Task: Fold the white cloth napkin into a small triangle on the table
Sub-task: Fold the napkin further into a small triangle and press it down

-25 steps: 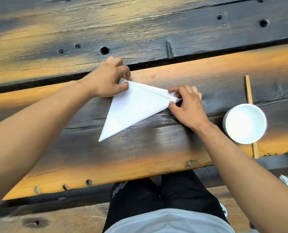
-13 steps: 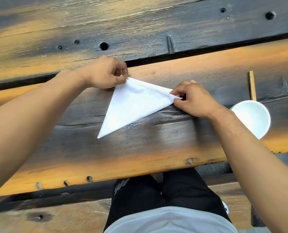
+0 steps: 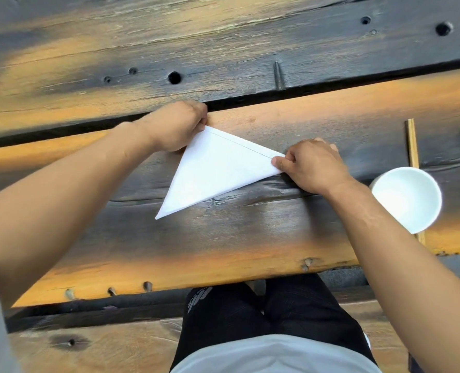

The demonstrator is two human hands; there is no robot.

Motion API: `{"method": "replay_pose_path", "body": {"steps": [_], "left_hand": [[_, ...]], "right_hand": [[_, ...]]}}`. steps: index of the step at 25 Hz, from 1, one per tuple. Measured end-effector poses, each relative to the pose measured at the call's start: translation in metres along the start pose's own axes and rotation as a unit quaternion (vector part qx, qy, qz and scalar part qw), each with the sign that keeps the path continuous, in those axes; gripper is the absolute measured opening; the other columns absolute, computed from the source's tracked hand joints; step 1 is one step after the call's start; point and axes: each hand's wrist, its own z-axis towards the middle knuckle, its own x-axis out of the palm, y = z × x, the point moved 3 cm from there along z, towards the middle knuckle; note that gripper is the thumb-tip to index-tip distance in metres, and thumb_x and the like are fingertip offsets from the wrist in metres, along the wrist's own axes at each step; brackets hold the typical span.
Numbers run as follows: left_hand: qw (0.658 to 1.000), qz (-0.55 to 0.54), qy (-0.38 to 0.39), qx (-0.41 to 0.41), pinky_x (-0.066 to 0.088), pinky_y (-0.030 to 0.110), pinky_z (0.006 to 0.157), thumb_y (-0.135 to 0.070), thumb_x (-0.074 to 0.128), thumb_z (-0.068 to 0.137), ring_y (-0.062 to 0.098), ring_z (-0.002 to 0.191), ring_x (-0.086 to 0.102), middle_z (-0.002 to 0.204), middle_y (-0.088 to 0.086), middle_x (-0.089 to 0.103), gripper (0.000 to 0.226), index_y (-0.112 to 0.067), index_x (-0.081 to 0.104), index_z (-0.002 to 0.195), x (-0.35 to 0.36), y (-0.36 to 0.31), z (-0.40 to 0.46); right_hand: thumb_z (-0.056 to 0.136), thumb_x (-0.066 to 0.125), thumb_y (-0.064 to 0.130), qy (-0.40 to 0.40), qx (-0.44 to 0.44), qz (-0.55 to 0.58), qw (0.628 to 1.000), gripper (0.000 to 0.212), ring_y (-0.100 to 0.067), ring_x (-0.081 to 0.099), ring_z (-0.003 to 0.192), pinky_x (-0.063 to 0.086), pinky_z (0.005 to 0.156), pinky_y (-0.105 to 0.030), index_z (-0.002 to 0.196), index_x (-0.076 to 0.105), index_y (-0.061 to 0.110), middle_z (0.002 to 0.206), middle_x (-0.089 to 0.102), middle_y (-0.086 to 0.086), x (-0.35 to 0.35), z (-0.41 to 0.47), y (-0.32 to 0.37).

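The white cloth napkin (image 3: 212,170) lies folded as a triangle on the dark wooden table (image 3: 223,238), its long point aimed toward the near left. My left hand (image 3: 175,127) pinches the far-left corner of the napkin, fingers curled over it. My right hand (image 3: 312,165) pinches the right corner between thumb and fingers. A thin hem line runs along the far edge between the two hands.
A white bowl (image 3: 406,200) stands to the right of my right forearm, resting over a pair of wooden chopsticks (image 3: 411,141). A dark gap between planks runs just behind my left hand. The table's near edge is above my knees.
Both hands have closed from flat pressing into pinches on the napkin's two far corners. The napkin itself has hardly shifted.
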Motion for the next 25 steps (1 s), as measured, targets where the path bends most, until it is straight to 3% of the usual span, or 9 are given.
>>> {"method": "replay_pose_path", "body": {"steps": [3, 6, 8, 10, 12, 14, 16, 20, 25], "left_hand": [[0.998, -0.027, -0.027, -0.043, 0.05, 0.047, 0.089, -0.002, 0.05, 0.096, 0.037, 0.108, 0.059, 0.119, 0.018, 0.06, 0.027, -0.005, 0.055, 0.122, 0.007, 0.0, -0.007], [0.978, -0.03, -0.189, -0.086, 0.049, 0.05, 0.091, 0.005, 0.048, 0.091, 0.042, 0.112, 0.057, 0.122, 0.022, 0.056, 0.039, -0.001, 0.056, 0.129, 0.013, -0.014, -0.028], [0.959, 0.022, -0.277, -0.05, 0.046, 0.055, 0.1, -0.002, 0.047, 0.095, 0.046, 0.121, 0.055, 0.13, 0.026, 0.057, 0.038, 0.003, 0.056, 0.132, 0.028, -0.033, -0.049], [0.967, 0.083, -0.241, 0.027, 0.031, 0.059, 0.118, -0.022, 0.04, 0.105, 0.044, 0.148, 0.034, 0.154, 0.027, 0.042, 0.05, 0.003, 0.043, 0.148, 0.052, -0.05, -0.065], [0.977, 0.113, -0.171, 0.053, 0.015, 0.055, 0.127, -0.037, 0.028, 0.109, 0.037, 0.157, 0.011, 0.167, 0.022, 0.02, 0.062, -0.001, 0.025, 0.159, 0.072, -0.053, -0.07], [0.982, 0.116, -0.143, 0.034, 0.013, 0.052, 0.128, -0.043, 0.015, 0.109, 0.035, 0.158, 0.007, 0.169, 0.021, 0.013, 0.067, 0.001, 0.017, 0.16, 0.081, -0.048, -0.069], [0.986, 0.109, -0.128, 0.019, 0.015, 0.052, 0.128, -0.045, 0.009, 0.108, 0.036, 0.158, 0.006, 0.169, 0.024, 0.009, 0.072, 0.004, 0.013, 0.159, 0.091, -0.044, -0.067], [0.989, 0.102, -0.108, -0.004, 0.007, 0.05, 0.13, -0.057, 0.02, 0.105, 0.034, 0.159, -0.005, 0.17, 0.022, -0.004, 0.084, 0.002, 0.001, 0.161, 0.1, -0.038, -0.064], [0.987, 0.121, -0.104, -0.018, 0.006, 0.065, 0.124, -0.072, 0.019, 0.096, 0.036, 0.158, -0.006, 0.17, 0.022, -0.005, 0.098, -0.001, -0.001, 0.161, 0.096, -0.041, -0.062]], "right_hand": [[0.095, 0.056, 0.056, -0.048, 0.028, -0.015, 0.998, 0.036, -0.031, 0.053, 0.11, 0.035, 0.092, -0.043, 0.091, 0.067, 0.022, 0.1, 0.068, -0.007, 0.005, -0.006, 0.006], [0.089, 0.064, 0.049, -0.167, 0.04, 0.032, 0.985, 0.032, -0.032, 0.053, 0.108, 0.038, 0.094, -0.047, 0.104, 0.062, 0.021, 0.108, 0.065, -0.005, 0.015, -0.019, 0.007], [0.088, 0.067, 0.038, -0.27, 0.016, 0.064, 0.961, 0.031, -0.033, 0.05, 0.106, 0.037, 0.092, -0.045, 0.109, 0.062, 0.016, 0.11, 0.059, -0.009, 0.022, -0.033, 0.018], [0.089, 0.064, 0.027, -0.337, -0.053, 0.081, 0.937, 0.033, -0.034, 0.05, 0.113, 0.038, 0.1, -0.046, 0.117, 0.064, 0.009, 0.119, 0.058, -0.016, 0.031, -0.043, 0.042], [0.095, 0.056, 0.025, -0.308, -0.154, 0.072, 0.936, 0.044, -0.037, 0.045, 0.133, 0.033, 0.117, -0.053, 0.133, 0.059, 0.003, 0.139, 0.054, -0.021, 0.05, -0.043, 0.076], [0.101, 0.044, 0.031, -0.239, -0.206, 0.019, 0.949, 0.057, -0.036, 0.031, 0.151, 0.017, 0.127, -0.052, 0.15, 0.045, 0.0, 0.158, 0.042, -0.02, 0.073, -0.037, 0.104], [0.104, 0.036, 0.041, -0.208, -0.196, -0.042, 0.957, 0.064, -0.034, 0.022, 0.156, 0.009, 0.129, -0.05, 0.157, 0.035, 0.005, 0.166, 0.031, -0.016, 0.088, -0.026, 0.105], [0.103, 0.035, 0.063, -0.196, -0.171, -0.112, 0.959, 0.073, -0.038, 0.012, 0.158, 0.007, 0.128, -0.054, 0.163, 0.023, 0.024, 0.171, 0.016, -0.013, 0.095, -0.017, 0.055], [0.102, 0.026, 0.066, -0.185, -0.097, -0.109, 0.972, 0.085, -0.036, -0.003, 0.159, -0.001, 0.128, -0.055, 0.164, 0.008, 0.012, 0.173, 0.002, -0.013, 0.086, -0.024, 0.027]]}}
